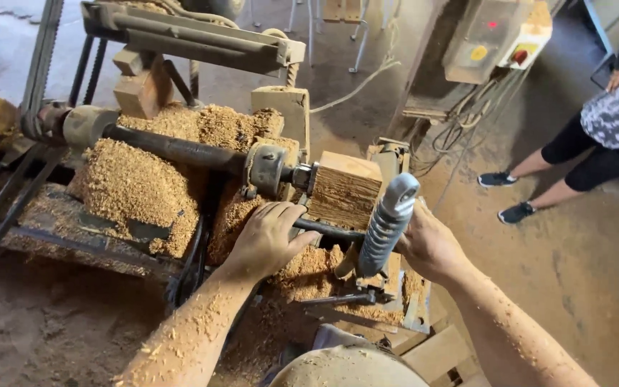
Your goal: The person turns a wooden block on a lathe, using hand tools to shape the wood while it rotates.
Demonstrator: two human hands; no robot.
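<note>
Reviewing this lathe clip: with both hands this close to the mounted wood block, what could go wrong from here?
1. The left hand rests on the bar right beside the square wood block; if it spins, its corners could strike the fingers.
2. The right hand sits next to the grey ribbed handle, also near the block.
3. Sawdust is heaped over the machine bed and may hide parts or footing.

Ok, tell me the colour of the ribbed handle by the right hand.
Grey handle, dusted with sawdust; the head view shows it.

Sawdust heaps [134,183], control box [496,36], bystander's sneakers [516,212]
</note>
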